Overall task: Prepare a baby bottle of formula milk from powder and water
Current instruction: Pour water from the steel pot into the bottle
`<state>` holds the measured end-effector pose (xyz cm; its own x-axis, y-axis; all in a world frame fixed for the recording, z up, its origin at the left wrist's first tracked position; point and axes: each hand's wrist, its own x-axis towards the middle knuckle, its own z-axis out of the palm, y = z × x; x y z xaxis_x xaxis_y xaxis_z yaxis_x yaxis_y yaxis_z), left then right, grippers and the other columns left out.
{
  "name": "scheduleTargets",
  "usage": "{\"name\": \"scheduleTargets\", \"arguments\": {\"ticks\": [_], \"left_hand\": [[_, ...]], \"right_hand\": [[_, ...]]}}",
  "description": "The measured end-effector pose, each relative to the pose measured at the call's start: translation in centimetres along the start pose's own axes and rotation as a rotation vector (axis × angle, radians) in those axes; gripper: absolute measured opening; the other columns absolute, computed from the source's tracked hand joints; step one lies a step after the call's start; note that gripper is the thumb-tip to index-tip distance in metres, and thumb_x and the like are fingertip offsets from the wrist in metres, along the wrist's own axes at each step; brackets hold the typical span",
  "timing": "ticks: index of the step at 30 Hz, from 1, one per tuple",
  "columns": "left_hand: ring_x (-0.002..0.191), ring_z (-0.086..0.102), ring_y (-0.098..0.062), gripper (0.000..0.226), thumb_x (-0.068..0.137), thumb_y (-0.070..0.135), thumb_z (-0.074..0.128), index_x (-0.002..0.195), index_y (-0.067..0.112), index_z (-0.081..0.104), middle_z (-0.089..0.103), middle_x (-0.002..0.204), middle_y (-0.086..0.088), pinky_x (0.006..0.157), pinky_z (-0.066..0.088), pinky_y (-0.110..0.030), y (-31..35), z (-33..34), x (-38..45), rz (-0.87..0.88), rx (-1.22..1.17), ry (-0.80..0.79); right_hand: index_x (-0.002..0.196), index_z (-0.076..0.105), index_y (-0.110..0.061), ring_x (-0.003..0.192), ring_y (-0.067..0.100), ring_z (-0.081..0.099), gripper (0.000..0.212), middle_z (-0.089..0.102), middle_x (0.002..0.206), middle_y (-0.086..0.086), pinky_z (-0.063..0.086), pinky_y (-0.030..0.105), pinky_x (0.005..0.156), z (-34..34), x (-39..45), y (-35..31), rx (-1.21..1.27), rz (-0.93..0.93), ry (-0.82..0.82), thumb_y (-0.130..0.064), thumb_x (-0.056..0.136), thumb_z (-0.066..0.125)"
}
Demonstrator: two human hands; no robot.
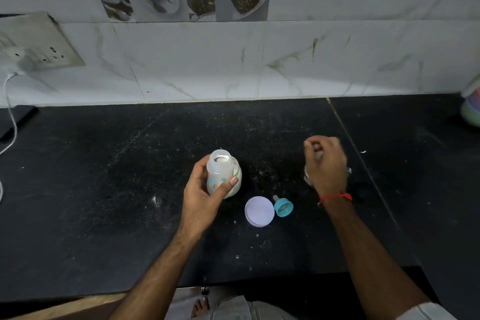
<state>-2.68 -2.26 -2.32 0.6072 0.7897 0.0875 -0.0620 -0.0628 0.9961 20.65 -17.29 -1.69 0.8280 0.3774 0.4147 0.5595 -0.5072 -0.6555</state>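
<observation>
A clear baby bottle (224,176) with printed pictures stands uncapped on the black counter (130,189), with white milk inside. My left hand (201,200) grips it around the body, thumb across the front. To its right lie a round lavender lid (259,211) and a teal screw ring with the teat (283,206) on its side. My right hand (326,163) is blurred, raised over the counter further right with fingers curled. Something grey shows between its fingers, and a metallic object (348,170) is mostly hidden beneath it.
A tiled wall rises behind the counter. A wall socket (39,44) with a plugged white cable (11,122) is at the left, above a dark flat object (15,119). A pastel container (471,109) sits at the right edge. White specks of powder dot the counter.
</observation>
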Motion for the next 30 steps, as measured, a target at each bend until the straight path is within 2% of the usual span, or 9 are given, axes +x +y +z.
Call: {"name": "scheduleTargets", "arguments": {"ticks": [3,7,10,13,16,18,22,26,30], "left_hand": [[0.114,0.068,-0.015,0.067,0.074,0.039,0.089,0.133,0.03,0.059,0.069,0.131,0.002,0.086,0.059,-0.027,0.4,2.1,-0.2,-0.001,0.039,-0.073],[0.114,0.068,-0.012,0.062,0.077,0.037,0.089,0.131,0.033,0.06,0.07,0.126,0.006,0.082,0.06,-0.027,0.8,5.7,-0.5,-0.008,0.048,-0.166],[0.113,0.07,-0.007,0.059,0.074,0.036,0.084,0.128,0.037,0.059,0.073,0.12,0.012,0.086,0.06,-0.028,0.8,8.0,-0.4,-0.031,0.035,-0.228],[0.112,0.071,-0.008,0.057,0.078,0.031,0.085,0.128,0.036,0.059,0.074,0.119,0.01,0.089,0.06,-0.029,0.5,9.5,-0.1,-0.046,0.045,-0.263],[0.111,0.071,-0.008,0.056,0.076,0.037,0.086,0.126,0.041,0.059,0.075,0.118,0.012,0.087,0.06,-0.026,0.4,10.5,0.2,-0.051,0.061,-0.268],[0.112,0.07,-0.006,0.057,0.074,0.042,0.085,0.125,0.045,0.059,0.074,0.119,0.015,0.087,0.059,-0.024,0.4,11.0,0.3,-0.049,0.072,-0.262],[0.115,0.069,-0.006,0.059,0.076,0.042,0.086,0.128,0.043,0.058,0.073,0.124,0.013,0.091,0.061,-0.031,0.2,11.5,0.4,-0.046,0.097,-0.259],[0.115,0.069,-0.004,0.058,0.076,0.042,0.085,0.127,0.043,0.058,0.073,0.122,0.014,0.09,0.06,-0.027,0.5,11.7,0.2,-0.039,0.085,-0.251],[0.112,0.072,-0.012,0.057,0.077,0.026,0.084,0.129,0.027,0.06,0.077,0.119,0.009,0.087,0.06,-0.024,0.5,11.3,0.3,-0.095,-0.05,-0.253]], "right_hand": [[0.119,0.068,-0.012,0.111,0.031,0.055,0.028,0.058,0.121,0.016,0.041,0.034,0.091,-2.5,0.7,3.3,-0.085,0.162,0.086,-0.031,0.099,0.065],[0.132,0.06,-0.016,0.123,0.036,0.048,0.048,0.055,0.133,0.016,0.04,0.039,0.098,-4.0,1.1,6.9,-0.017,0.455,-0.035,-0.048,0.097,0.064],[0.12,0.066,-0.014,0.122,0.035,0.057,0.041,0.063,0.127,0.015,0.046,0.043,0.106,-3.9,0.9,8.8,0.073,0.551,-0.12,-0.048,0.097,0.064],[0.092,0.067,-0.02,0.102,0.027,0.068,0.029,0.073,0.104,0.009,0.054,0.044,0.092,-3.5,0.3,9.8,0.246,0.626,-0.159,-0.047,0.098,0.064],[0.088,0.06,-0.021,0.091,0.028,0.07,0.03,0.072,0.102,0.014,0.061,0.051,0.085,-3.2,-0.5,10.7,0.356,0.705,-0.188,-0.049,0.097,0.065],[0.09,0.057,-0.019,0.098,0.032,0.071,0.031,0.071,0.108,0.017,0.063,0.054,0.085,-3.0,-0.7,11.2,0.464,0.757,-0.215,-0.048,0.097,0.066],[0.087,0.052,-0.021,0.11,0.037,0.069,0.03,0.068,0.119,0.025,0.061,0.054,0.088,-2.6,-1.0,11.6,0.571,0.766,-0.204,-0.044,0.097,0.067],[0.082,0.051,-0.023,0.116,0.037,0.068,0.029,0.069,0.111,0.018,0.06,0.046,0.081,-2.5,-1.4,11.2,0.572,0.728,-0.141,-0.041,0.098,0.067],[0.083,0.054,-0.025,0.116,0.036,0.067,0.024,0.068,0.119,0.02,0.062,0.054,0.083,-3.2,-1.7,10.6,0.618,0.674,-0.126,-0.038,0.099,0.066]]}}
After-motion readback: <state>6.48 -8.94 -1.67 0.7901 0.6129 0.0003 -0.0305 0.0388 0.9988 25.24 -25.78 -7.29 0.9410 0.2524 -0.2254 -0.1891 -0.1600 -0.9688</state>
